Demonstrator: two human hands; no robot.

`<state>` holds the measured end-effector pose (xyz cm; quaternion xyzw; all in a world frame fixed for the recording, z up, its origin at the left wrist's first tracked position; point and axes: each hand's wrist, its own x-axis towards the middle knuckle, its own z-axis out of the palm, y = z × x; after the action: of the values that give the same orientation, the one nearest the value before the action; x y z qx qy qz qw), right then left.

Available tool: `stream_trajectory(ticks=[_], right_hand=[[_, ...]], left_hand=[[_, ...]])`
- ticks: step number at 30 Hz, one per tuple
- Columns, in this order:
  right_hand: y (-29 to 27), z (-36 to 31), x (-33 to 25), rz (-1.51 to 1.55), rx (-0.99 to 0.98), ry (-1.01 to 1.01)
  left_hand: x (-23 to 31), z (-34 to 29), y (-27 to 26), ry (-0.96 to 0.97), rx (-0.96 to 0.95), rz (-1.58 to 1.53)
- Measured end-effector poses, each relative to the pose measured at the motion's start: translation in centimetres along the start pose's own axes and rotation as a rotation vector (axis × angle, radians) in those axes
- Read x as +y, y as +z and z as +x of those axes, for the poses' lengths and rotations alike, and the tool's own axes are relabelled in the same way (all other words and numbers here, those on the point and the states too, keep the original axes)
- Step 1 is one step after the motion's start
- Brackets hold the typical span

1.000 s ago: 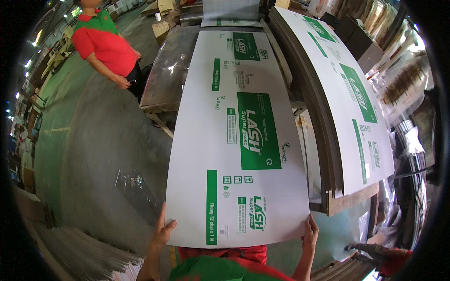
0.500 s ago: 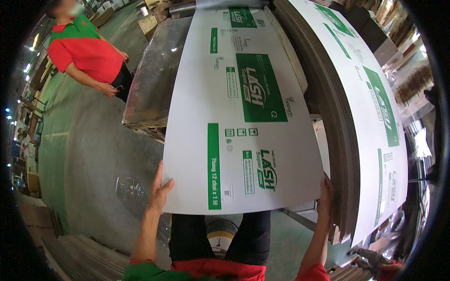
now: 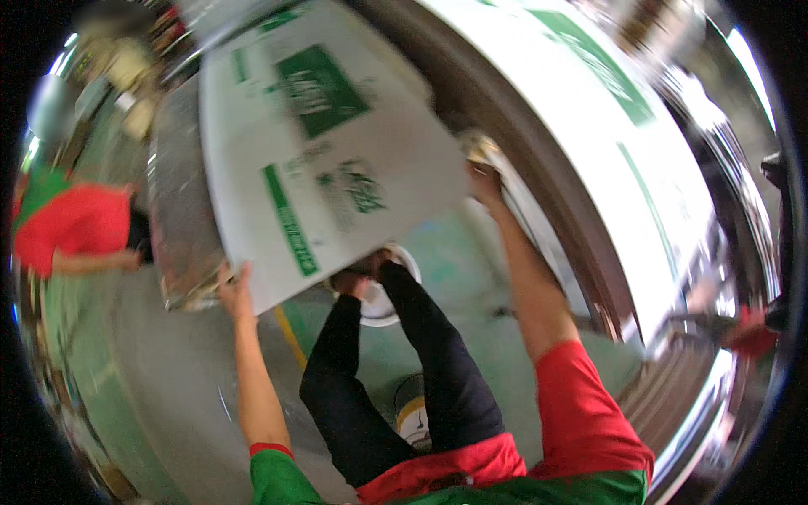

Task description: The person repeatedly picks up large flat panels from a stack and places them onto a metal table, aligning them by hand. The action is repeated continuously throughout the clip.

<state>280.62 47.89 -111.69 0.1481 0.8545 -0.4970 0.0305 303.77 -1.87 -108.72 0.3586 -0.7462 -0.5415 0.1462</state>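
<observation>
A long white cardboard sheet (image 3: 244, 168) with green printed panels lies in front of me, its far part at a machine or table top. My left hand (image 3: 236, 288) is closed on the sheet's near left corner, thumb on top and fingers partly out of sight beneath. At the right near corner, my right hand (image 3: 486, 183) grips the edge, somewhat blurred. Both arms are stretched forward. To the right of the sheet stands a tall stack of cardboard (image 3: 539, 160), topped by a similar white printed sheet (image 3: 581, 135).
A grey metal-topped table (image 3: 181, 202) adjoins the sheet's left side. Another person in a red and green shirt (image 3: 80, 215) stands at the far left. Below are a round white container (image 3: 380, 310) near my feet and a seat (image 3: 412, 421) beneath me.
Both hands have pushed the sheet forward, away from my body, and my arms have straightened. The view has swung, so the sheet now appears tilted and farther left.
</observation>
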Motion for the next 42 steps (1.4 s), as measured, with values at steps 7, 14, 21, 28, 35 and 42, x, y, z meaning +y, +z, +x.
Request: stream_trajectory(ticks=[7,14,21,28,35,42], right_hand=[[-11.1,-26.0,-7.7,-0.670,0.304,-1.043],[-38.2,-39.7,8.2,-1.103,0.482,-0.531],[-38.3,-48.5,-6.8,-0.995,0.611,-0.914],[-28.1,-57.5,-2.6,-0.405,0.004,-1.378],[-41.4,-55.4,13.3,-0.378,0.649,-0.025],[-35.4,-53.0,12.6,0.141,0.148,-0.392]], left_hand=[[-5.9,-9.1,1.8,-0.007,0.276,-0.275],[-6.7,-37.8,4.9,-0.120,-0.251,-0.380],[8.6,-50.9,4.6,0.091,-0.857,-0.707],[11.2,-48.6,-7.8,-0.062,-0.836,-0.711],[1.6,-53.8,-18.7,-0.053,-0.628,-0.495],[-4.1,-56.5,-26.1,-0.354,-0.464,-0.549]])
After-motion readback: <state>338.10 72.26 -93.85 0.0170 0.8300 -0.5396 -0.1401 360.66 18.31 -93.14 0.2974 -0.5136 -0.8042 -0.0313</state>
